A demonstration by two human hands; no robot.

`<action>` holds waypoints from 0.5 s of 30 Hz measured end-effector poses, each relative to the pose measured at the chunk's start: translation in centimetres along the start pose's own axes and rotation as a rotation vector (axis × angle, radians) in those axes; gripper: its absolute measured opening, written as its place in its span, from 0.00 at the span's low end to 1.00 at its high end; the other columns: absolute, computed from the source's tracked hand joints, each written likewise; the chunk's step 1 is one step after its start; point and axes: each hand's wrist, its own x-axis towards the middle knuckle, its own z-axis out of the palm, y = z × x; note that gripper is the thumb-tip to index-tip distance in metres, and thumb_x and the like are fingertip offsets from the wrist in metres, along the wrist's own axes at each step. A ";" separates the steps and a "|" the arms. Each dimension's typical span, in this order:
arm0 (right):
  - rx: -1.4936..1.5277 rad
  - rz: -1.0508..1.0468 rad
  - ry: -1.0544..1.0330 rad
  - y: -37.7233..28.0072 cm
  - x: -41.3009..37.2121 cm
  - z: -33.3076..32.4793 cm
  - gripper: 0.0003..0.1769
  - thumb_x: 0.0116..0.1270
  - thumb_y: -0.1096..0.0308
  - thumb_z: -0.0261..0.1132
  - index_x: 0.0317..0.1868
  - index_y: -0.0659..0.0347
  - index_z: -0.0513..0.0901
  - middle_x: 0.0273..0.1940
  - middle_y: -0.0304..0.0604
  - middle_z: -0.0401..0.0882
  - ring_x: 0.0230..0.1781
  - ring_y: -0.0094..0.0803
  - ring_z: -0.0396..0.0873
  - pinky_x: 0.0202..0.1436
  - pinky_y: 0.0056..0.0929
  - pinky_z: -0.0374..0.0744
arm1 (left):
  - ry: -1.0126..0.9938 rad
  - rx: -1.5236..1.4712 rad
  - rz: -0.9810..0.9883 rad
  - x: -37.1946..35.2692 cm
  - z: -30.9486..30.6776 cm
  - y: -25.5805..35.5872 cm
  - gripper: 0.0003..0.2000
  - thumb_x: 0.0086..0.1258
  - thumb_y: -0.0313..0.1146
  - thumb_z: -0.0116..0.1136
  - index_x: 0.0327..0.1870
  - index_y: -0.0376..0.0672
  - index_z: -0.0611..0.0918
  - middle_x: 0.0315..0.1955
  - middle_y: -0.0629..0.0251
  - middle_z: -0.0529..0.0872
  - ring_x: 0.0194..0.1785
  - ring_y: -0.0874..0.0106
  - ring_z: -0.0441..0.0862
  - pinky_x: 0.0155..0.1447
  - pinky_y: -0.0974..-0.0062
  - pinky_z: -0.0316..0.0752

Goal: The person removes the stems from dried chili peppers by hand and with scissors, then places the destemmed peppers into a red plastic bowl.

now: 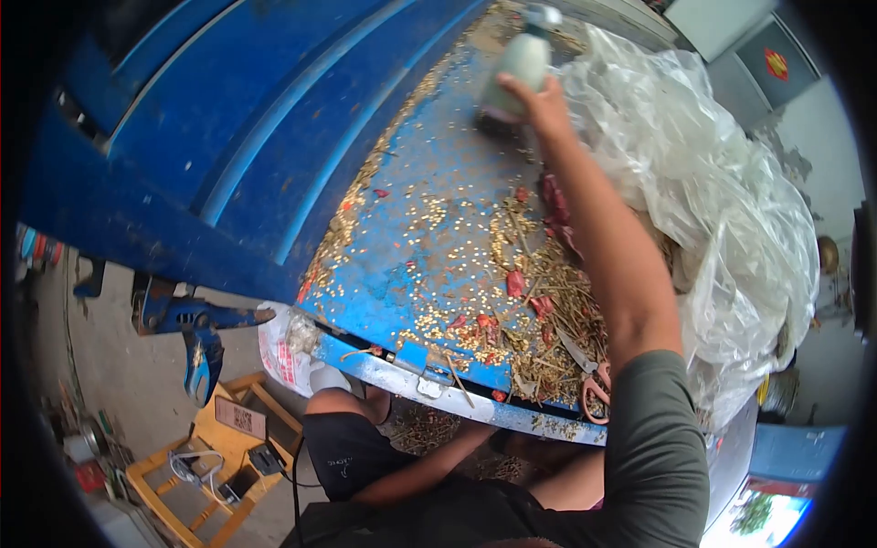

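right hand [543, 102]: is gripping a pale bottle [523, 66], partly closed round its lower part | bottle: is leaning over the far end of the blue metal bed [448, 139], beside plastic sheeting [676, 146] | left hand: is hiding below the bed's edge, state unclear | scissors [596, 393]: are lying among dry stalks [555, 370]

Dark, simple clothes
The shirt [448, 513] has a short grey-green sleeve [654, 429], black shorts [352, 438] carry small pale lettering [343, 465], and the right hand [545, 105] is bare
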 end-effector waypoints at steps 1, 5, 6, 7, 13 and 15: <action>-0.077 -0.024 0.032 1.5 -0.2 1.1 0.49 0.51 0.49 0.81 0.62 0.72 0.65 0.55 0.60 0.77 0.54 0.47 0.82 0.56 0.42 0.83 | -0.006 0.014 0.000 0.0 -0.2 -0.1 0.14 0.58 0.33 0.66 0.46 0.41 0.88 0.43 0.54 0.89 0.47 0.58 0.86 0.51 0.61 0.79; -0.345 -0.151 0.085 2.3 -2.0 3.1 0.51 0.51 0.47 0.80 0.66 0.69 0.65 0.59 0.58 0.76 0.61 0.48 0.78 0.63 0.49 0.78 | -0.023 0.048 -0.003 -0.1 -1.0 -0.1 0.14 0.58 0.33 0.66 0.46 0.41 0.88 0.43 0.54 0.89 0.48 0.58 0.86 0.51 0.61 0.79; -0.572 -0.126 -0.050 -0.1 -3.2 2.8 0.52 0.51 0.48 0.79 0.68 0.67 0.65 0.62 0.56 0.75 0.64 0.49 0.75 0.67 0.49 0.74 | -0.025 0.054 -0.005 -0.2 -1.0 -0.3 0.14 0.58 0.33 0.66 0.46 0.42 0.88 0.43 0.54 0.89 0.48 0.58 0.86 0.51 0.61 0.79; -0.797 -0.097 -0.189 -1.5 -4.0 2.4 0.52 0.51 0.48 0.78 0.71 0.64 0.64 0.65 0.53 0.73 0.67 0.50 0.73 0.71 0.49 0.70 | -0.025 0.059 -0.009 -0.2 -1.0 -0.3 0.15 0.58 0.33 0.66 0.46 0.42 0.88 0.44 0.54 0.89 0.48 0.58 0.86 0.51 0.61 0.79; -1.701 -0.440 0.152 -4.4 -7.2 -7.5 0.44 0.57 0.51 0.73 0.73 0.51 0.67 0.69 0.52 0.72 0.73 0.50 0.66 0.77 0.54 0.57 | -0.035 0.088 -0.024 -0.5 -1.5 -0.7 0.15 0.58 0.33 0.66 0.47 0.42 0.88 0.44 0.54 0.89 0.48 0.59 0.86 0.52 0.61 0.79; -1.892 -0.150 0.036 -5.6 -7.5 -11.1 0.31 0.62 0.53 0.68 0.65 0.52 0.78 0.62 0.52 0.78 0.68 0.50 0.72 0.75 0.54 0.61 | -0.030 0.098 -0.028 -0.6 -1.5 -0.9 0.15 0.58 0.32 0.66 0.47 0.42 0.88 0.45 0.54 0.89 0.49 0.59 0.86 0.52 0.62 0.79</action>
